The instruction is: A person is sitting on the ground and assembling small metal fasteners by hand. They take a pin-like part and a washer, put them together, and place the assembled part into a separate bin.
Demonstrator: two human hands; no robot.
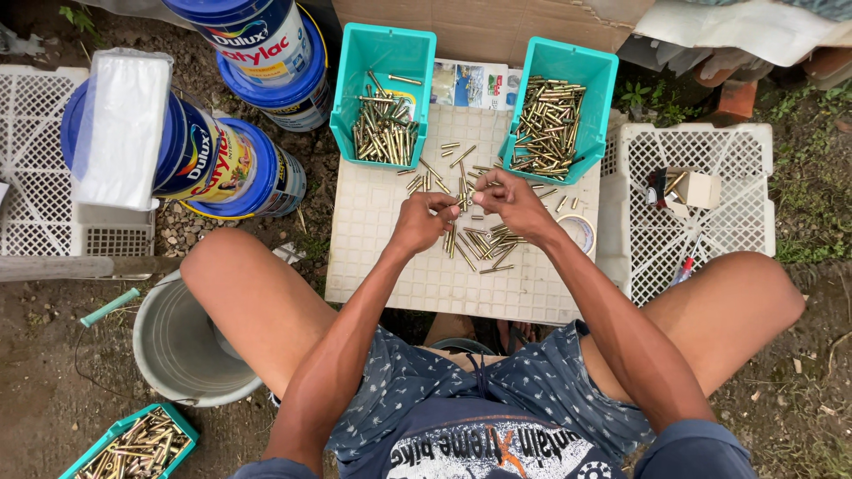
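Observation:
My left hand (pixel 424 219) and my right hand (pixel 509 200) meet over a white upturned crate (pixel 382 257), both pinching one small brass metal piece (pixel 465 199) between the fingertips. Under them lies a loose heap of brass pieces (pixel 479 243) on the crate top. Two teal bins stand at the crate's far edge: the left bin (pixel 383 53) and the right bin (pixel 568 66), each holding many brass pieces. My bare knees flank the crate.
Blue paint cans (pixel 257 168) are stacked at the left, a grey bucket (pixel 177 341) by my left knee, another teal bin of brass pieces (pixel 133 443) at bottom left. A tape roll (pixel 581 232) lies on the crate; a white crate (pixel 710 213) with a small box stands at the right.

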